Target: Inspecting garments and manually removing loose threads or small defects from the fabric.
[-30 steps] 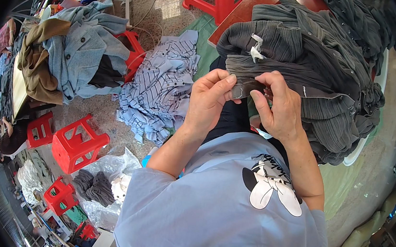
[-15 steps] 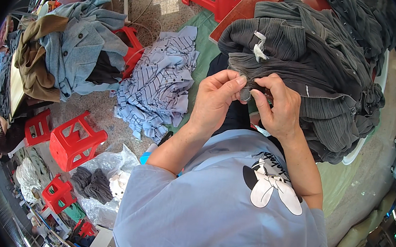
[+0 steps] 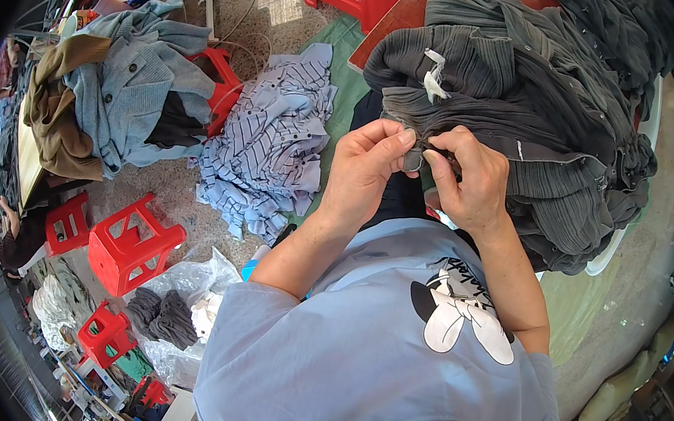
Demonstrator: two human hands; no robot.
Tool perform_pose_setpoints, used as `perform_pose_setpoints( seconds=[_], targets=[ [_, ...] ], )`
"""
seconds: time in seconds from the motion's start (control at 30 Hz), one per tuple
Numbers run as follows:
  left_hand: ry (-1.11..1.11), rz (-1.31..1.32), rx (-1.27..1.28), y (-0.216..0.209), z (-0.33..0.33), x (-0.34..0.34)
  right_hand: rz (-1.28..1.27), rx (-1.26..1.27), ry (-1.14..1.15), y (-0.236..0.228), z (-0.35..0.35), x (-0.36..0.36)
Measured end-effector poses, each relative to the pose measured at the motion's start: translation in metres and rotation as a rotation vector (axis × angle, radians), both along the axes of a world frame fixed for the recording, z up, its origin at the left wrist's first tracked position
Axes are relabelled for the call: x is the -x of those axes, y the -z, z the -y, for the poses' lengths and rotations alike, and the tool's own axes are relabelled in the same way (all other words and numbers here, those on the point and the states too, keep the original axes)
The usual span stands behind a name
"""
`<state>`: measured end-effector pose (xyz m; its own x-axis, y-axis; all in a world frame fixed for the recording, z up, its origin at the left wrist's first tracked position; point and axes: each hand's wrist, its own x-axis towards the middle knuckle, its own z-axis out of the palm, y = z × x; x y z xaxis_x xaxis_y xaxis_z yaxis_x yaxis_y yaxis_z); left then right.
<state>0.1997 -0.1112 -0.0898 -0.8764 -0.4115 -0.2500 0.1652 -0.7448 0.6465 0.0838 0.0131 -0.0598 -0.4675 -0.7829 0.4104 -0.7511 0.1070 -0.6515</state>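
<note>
A heap of dark grey, finely pleated garments (image 3: 561, 111) lies in front of me and to the right. My left hand (image 3: 365, 164) pinches an edge of a dark grey pleated garment (image 3: 416, 141) between thumb and forefinger. Just beside it, my right hand (image 3: 472, 175) pinches the same edge, thumb and forefinger closed; the small detail between the fingertips is too fine to make out. A knot of white thread or cloth strips (image 3: 435, 77) rests on the heap just beyond my hands.
Blue striped shirts (image 3: 275, 138) are piled on the floor at left. Beyond them, a grey-blue cardigan (image 3: 133, 78) and brown knitwear (image 3: 64, 108) cover a table. Red plastic stools (image 3: 134, 245) stand around, and a clear plastic bag (image 3: 180, 301) holds dark items. Another person (image 3: 10, 238) is at far left.
My hands stay close together on the garment's edge, with only slight finger movement. The whole view has shifted a little.
</note>
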Motion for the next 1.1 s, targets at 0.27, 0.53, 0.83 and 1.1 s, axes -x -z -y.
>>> perform_pose_setpoints(
  seconds=[0.27,0.53,0.83,1.1],
  targets=[
    [-0.049,-0.049,-0.092,0.004,0.005,0.003,0.426,0.166,0.136,0.013,-0.014,0.007],
    [-0.014,0.038,-0.202,0.024,0.001,0.009,0.449,0.076,0.053,0.006,-0.017,0.009],
    [-0.066,0.017,-0.085,0.005,-0.001,0.009,0.067,-0.099,0.058,-0.008,-0.017,0.009],
    [-0.053,0.067,-0.108,-0.003,-0.002,0.01,-0.058,-0.026,0.04,-0.001,-0.015,0.01]
  ],
)
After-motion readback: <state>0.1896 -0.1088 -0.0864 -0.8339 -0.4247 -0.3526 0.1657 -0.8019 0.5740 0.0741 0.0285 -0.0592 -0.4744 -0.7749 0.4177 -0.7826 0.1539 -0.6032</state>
